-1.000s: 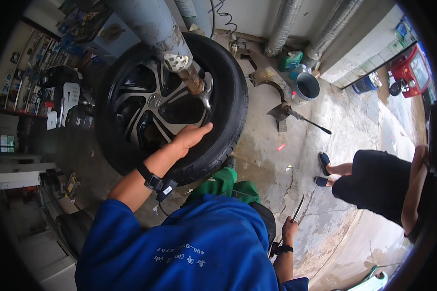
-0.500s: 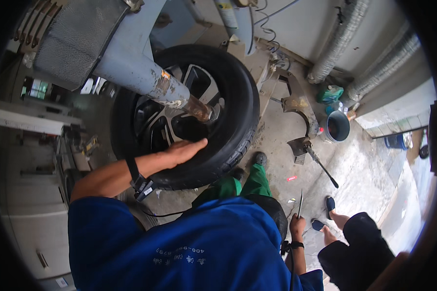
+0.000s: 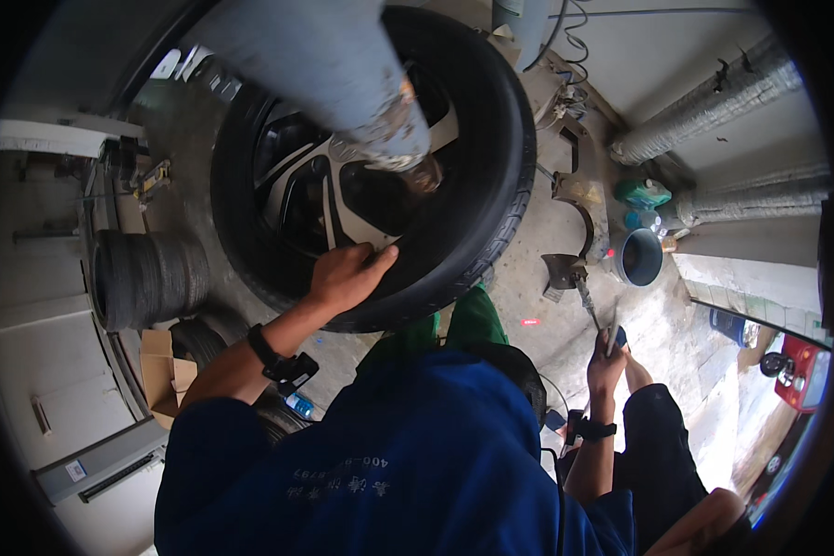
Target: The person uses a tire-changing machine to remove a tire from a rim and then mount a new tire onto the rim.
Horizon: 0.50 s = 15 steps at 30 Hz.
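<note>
A large black tyre on a black and silver alloy wheel rim leans upright in front of me. My left hand is closed at the lower edge of the rim, fingers bent inward and thumb lying toward the tyre's sidewall. A grey machine arm with a worn, rusty tip reaches across the wheel and hides part of it. Out to the right, apart from the wheel, my right hand is closed round a slim metal bar that points upward.
On the floor to the right lies a metal clamp-like arm with a long handle, beside a grey bucket and green jug. Stacked tyres and a cardboard box stand left. Another person's dark-clothed leg is close behind my right arm.
My left fingers have gone from stretched flat to bent at the rim. The spokes sit at a different angle. My right hand has moved forward with the metal bar, and the view has shifted.
</note>
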Motion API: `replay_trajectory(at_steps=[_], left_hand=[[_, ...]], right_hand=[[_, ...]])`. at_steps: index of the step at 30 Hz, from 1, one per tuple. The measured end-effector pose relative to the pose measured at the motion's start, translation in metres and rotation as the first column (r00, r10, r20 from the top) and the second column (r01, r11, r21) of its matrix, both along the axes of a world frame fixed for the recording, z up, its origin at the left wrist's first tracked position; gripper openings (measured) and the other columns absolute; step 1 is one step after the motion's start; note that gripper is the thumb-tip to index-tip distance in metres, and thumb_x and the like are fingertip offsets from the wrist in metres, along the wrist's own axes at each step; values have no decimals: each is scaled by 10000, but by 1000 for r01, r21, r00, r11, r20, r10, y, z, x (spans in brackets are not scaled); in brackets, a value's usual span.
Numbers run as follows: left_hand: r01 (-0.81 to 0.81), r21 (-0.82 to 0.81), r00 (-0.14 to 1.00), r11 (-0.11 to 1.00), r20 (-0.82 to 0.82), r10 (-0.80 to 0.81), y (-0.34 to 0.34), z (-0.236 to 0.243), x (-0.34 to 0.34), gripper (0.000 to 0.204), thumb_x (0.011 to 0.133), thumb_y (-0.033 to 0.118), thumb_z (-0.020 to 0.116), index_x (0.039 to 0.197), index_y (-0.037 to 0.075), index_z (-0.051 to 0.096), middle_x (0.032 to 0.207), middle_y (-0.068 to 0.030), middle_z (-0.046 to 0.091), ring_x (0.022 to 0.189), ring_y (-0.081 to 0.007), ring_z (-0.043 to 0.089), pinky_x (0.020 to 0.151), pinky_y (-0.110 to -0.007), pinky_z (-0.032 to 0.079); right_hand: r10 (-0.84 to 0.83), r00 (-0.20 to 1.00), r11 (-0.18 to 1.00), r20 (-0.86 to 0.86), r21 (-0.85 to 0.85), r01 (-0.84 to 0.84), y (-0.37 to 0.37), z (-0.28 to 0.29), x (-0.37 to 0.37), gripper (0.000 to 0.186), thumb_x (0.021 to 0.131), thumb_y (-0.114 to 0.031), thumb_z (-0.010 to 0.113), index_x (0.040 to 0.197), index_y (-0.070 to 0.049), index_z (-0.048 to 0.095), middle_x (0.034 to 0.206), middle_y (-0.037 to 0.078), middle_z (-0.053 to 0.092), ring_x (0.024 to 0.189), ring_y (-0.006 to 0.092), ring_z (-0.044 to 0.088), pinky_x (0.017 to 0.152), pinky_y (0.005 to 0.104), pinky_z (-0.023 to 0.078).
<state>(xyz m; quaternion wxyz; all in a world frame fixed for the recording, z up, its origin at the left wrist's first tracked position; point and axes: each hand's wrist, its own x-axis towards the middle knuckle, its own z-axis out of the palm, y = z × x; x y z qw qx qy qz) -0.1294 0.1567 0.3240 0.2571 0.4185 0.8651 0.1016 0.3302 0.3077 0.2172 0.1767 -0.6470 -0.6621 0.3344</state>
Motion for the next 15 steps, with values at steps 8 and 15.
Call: replay_trajectory(at_steps=[8, 15], left_hand=[[-60, 234, 997, 970, 69, 45, -17, -38, 9, 527, 1001, 523, 542, 828, 43, 671, 684, -180, 669, 693, -401, 686, 620, -489, 530], [127, 382, 980, 916, 96, -176, -34, -42, -3, 572, 962, 536, 584, 883, -27, 643, 754, -220, 695, 724, -405, 708, 651, -481, 567]], right_hand=[[294, 449, 937, -844, 347, 40, -7, 181, -86, 326, 1104, -281, 409, 897, -74, 553, 695, 10, 413, 586, 124, 379, 529, 281, 286], [496, 571, 741, -655, 661, 115, -40, 320, -142, 356, 1068, -226, 443, 1234, 51, 593, 1011, 211, 644, 821, 305, 635, 822, 466, 506]])
